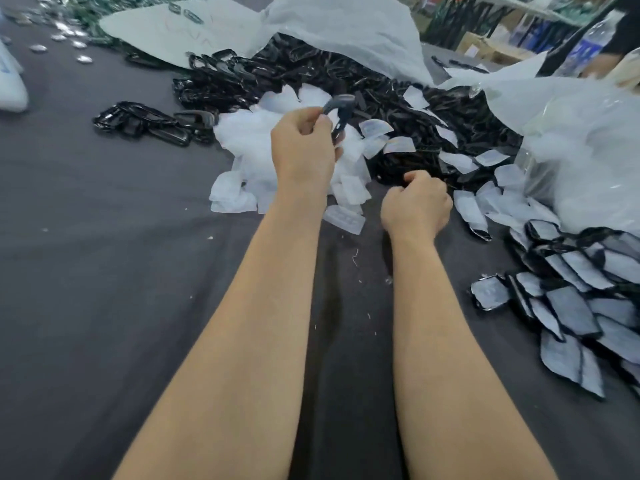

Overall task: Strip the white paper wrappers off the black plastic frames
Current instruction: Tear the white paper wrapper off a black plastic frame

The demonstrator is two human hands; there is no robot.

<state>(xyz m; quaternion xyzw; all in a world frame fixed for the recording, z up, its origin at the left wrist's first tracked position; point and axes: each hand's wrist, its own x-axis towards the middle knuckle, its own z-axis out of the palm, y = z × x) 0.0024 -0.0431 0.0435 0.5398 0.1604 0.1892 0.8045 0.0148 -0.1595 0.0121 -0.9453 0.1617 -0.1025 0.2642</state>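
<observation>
The black plastic frame (341, 116) that you hold is up in the air. It is pinched at one curved end between the thumb and curled fingers of your left hand (303, 150). It looks bare, though it is a bit blurry. Your right hand (415, 206) is lower and nearer to you, just to the right of the left one. Its fingers are curled in, with the thumb on top. You see only its back, so you cannot tell if it holds something.

Under and just past your left hand lies a heap of loose white paper wrappers (249, 143). More loose ones are spread out past your right hand. Farther away than both hands is a big pile of bare black frames (311, 74). A small bunch of black frames (138, 123) lies well off to the left of your left hand. To the right of your right hand, and closer to you, there is a stack of black frames with white paper on them (571, 296). Farther away than that stack, also on the right, sits a crinkly see-through plastic bag (588, 150). A wide white sheet (346, 26) lies over the far side of the big pile. Everything rests on a dark grey cloth (104, 254).
</observation>
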